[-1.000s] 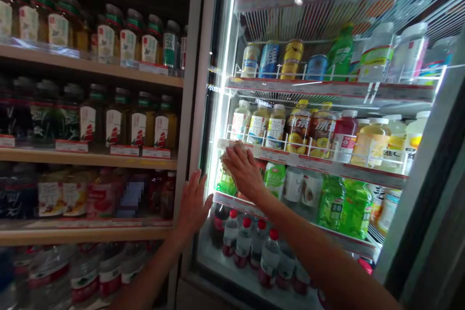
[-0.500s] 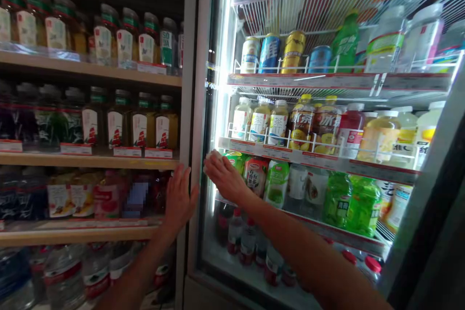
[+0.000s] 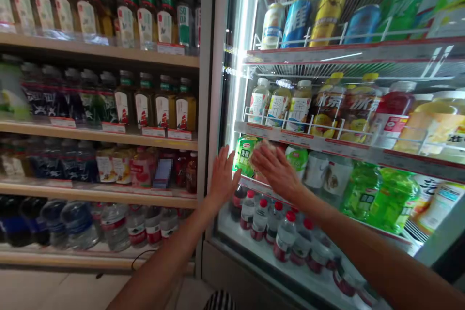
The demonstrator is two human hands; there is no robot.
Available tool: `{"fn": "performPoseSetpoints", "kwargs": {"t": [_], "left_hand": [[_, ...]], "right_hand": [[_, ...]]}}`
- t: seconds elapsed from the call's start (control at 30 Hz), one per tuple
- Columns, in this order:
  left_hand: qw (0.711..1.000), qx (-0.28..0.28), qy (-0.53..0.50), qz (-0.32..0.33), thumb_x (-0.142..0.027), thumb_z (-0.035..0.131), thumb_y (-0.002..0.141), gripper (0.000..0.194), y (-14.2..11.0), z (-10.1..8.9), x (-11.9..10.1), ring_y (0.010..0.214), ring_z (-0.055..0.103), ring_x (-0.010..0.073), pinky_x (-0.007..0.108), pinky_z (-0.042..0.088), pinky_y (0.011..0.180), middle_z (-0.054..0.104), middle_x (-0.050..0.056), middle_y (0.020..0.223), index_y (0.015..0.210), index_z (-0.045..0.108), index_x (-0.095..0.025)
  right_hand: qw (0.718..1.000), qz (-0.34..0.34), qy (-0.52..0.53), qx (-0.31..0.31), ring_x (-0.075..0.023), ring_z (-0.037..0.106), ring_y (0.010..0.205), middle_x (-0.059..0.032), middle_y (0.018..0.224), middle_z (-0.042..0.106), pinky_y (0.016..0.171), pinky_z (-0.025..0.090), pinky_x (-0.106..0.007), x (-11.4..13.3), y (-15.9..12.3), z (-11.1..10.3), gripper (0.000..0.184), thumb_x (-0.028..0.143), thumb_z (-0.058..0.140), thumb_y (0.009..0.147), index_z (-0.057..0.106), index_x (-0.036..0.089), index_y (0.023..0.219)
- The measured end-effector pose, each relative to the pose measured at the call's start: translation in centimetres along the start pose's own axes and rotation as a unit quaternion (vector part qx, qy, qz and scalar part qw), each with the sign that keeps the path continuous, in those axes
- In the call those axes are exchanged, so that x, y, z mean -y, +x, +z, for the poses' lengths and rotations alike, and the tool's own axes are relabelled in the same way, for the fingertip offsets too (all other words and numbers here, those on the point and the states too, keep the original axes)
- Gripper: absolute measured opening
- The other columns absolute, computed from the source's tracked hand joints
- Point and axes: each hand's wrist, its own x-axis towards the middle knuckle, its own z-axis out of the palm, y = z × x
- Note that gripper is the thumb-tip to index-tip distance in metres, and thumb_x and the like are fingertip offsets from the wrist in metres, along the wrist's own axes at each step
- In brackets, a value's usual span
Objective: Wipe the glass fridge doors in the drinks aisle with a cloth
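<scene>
Holding one cloth (image 3: 268, 144) is the right of two hands (image 3: 275, 167) (image 3: 222, 178)

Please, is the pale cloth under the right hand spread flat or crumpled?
Crumpled, it seems: a small, uneven edge of the pale cloth sticks out past the right hand; the rest is hidden.

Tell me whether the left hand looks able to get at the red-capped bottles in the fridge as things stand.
Probably not: the left hand is open, but a glass front with reflections on it appears closed between it and the red-capped bottles.
</scene>
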Motion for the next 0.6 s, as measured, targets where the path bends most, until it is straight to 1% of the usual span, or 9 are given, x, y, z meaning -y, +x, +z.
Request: {"fn": "performPoseSetpoints", "kwargs": {"t": [0.1,0.13,0.27,0.3,0.33,0.4,0.43,0.47,0.6], "left_hand": [[1.000,0.009,-0.011,0.020,-0.033,0.038,0.089,0.053,0.4,0.3,-2.0,0.138,0.016,0.0247,0.048,0.023,0.109,0.024,0.016,0.146,0.137,0.025,-0.015],[0.999,0.012,-0.015,0.027,-0.033,0.037,0.089,0.053,0.6,0.3,-2.5,0.138,0.015,0.0246,0.048,0.023,0.109,0.023,0.016,0.147,0.137,0.024,-0.015],[0.998,0.019,-0.035,0.055,-0.033,0.036,0.090,0.053,1.0,0.5,-4.7,0.139,0.013,0.0236,0.047,0.022,0.110,0.023,0.015,0.147,0.138,0.023,-0.015],[0.997,0.016,-0.040,0.065,-0.033,0.036,0.090,0.053,1.1,0.6,-5.2,0.139,0.012,0.0235,0.047,0.021,0.110,0.023,0.015,0.147,0.138,0.023,-0.016],[0.996,0.013,-0.045,0.074,-0.032,0.036,0.089,0.054,1.2,0.8,-5.8,0.139,0.012,0.0235,0.047,0.021,0.110,0.023,0.015,0.147,0.138,0.022,-0.015],[0.994,0.003,-0.055,0.092,-0.032,0.038,0.089,0.056,1.5,1.0,-7.0,0.139,0.012,0.0236,0.047,0.020,0.110,0.023,0.015,0.147,0.139,0.021,-0.016],[0.993,0.000,-0.061,0.100,-0.031,0.039,0.088,0.056,1.5,1.2,-7.7,0.139,0.013,0.0235,0.046,0.021,0.110,0.023,0.014,0.147,0.139,0.020,-0.017],[0.992,0.000,-0.067,0.107,-0.031,0.039,0.088,0.057,1.6,1.3,-8.4,0.139,0.013,0.0235,0.046,0.021,0.110,0.022,0.014,0.147,0.140,0.018,-0.018],[0.987,0.011,-0.080,0.137,-0.028,0.041,0.087,0.059,1.4,2.0,-11.2,0.139,0.013,0.0240,0.046,0.021,0.110,0.022,0.013,0.148,0.140,0.018,-0.019]], "right_hand": [[0.994,0.104,-0.041,-0.023,-0.0219,0.014,0.138,-0.0028,0.144,0.035,0.113,0.011,-0.048,-0.6,-2.4,-1.2,0.050,0.018,0.046,0.085,0.036,0.024,0.135],[0.992,0.110,-0.050,-0.023,-0.0218,0.013,0.139,-0.0026,0.143,0.035,0.113,0.010,-0.048,-0.7,-3.3,-1.6,0.050,0.018,0.046,0.085,0.036,0.024,0.134],[0.998,0.012,-0.061,0.011,-0.0190,0.011,0.139,0.0003,0.138,0.043,0.114,0.007,-0.044,-1.2,-7.0,-2.9,0.047,0.014,0.043,0.085,0.043,0.024,0.130],[0.997,0.017,-0.070,0.012,-0.0188,0.011,0.139,0.0006,0.137,0.044,0.114,0.006,-0.043,-1.4,-7.7,-3.3,0.045,0.014,0.043,0.085,0.044,0.025,0.129],[0.996,0.045,-0.082,0.004,-0.0191,0.012,0.139,0.0004,0.137,0.044,0.114,0.007,-0.044,-1.8,-8.2,-3.7,0.044,0.017,0.044,0.086,0.044,0.025,0.129],[0.985,0.130,-0.110,-0.025,-0.0202,0.013,0.139,-0.0014,0.139,0.043,0.114,0.009,-0.045,-2.5,-9.2,-4.6,0.044,0.021,0.046,0.086,0.044,0.026,0.129],[0.980,0.158,-0.117,-0.036,-0.0206,0.014,0.139,-0.0020,0.140,0.042,0.113,0.010,-0.046,-2.8,-9.8,-5.0,0.044,0.023,0.047,0.086,0.043,0.026,0.130],[0.979,0.163,-0.116,-0.039,-0.0206,0.013,0.139,-0.0021,0.140,0.041,0.113,0.011,-0.046,-2.9,-10.4,-5.3,0.045,0.023,0.047,0.086,0.043,0.026,0.130],[0.994,0.066,-0.085,0.011,-0.0191,0.015,0.138,0.0010,0.138,0.043,0.114,0.010,-0.044,-3.0,-13.0,-6.0,0.046,0.016,0.046,0.084,0.045,0.027,0.129]]}}
